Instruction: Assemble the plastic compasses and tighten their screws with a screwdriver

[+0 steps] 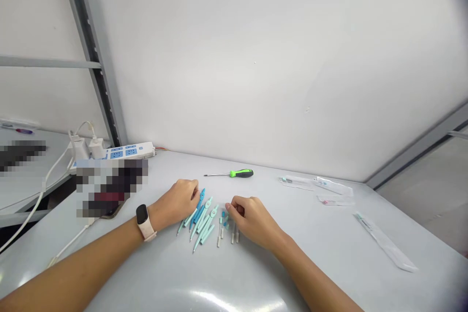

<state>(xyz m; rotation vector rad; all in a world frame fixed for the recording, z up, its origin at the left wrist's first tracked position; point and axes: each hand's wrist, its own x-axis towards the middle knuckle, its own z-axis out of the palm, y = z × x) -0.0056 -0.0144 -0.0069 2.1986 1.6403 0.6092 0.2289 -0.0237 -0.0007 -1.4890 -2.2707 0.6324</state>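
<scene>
A small heap of blue and teal drawing compasses [203,219] lies on the grey table [329,253] between my hands. My left hand [179,202], with a pale smartwatch [145,222] on the wrist, rests curled at the left side of the heap, its fingers touching the compasses. My right hand [252,219] sits at the right side, fingers curled in a pinch over several small white and blue parts [226,231]. What the pinch holds is too small to make out.
A green-handled screwdriver [234,173] lies beyond the heap. Clear plastic packets [321,187] and a long packet [383,241] lie to the right. A white power strip [117,151] with plugs and cables sits at back left, beside a blurred dark object [109,187]. A white wall stands behind.
</scene>
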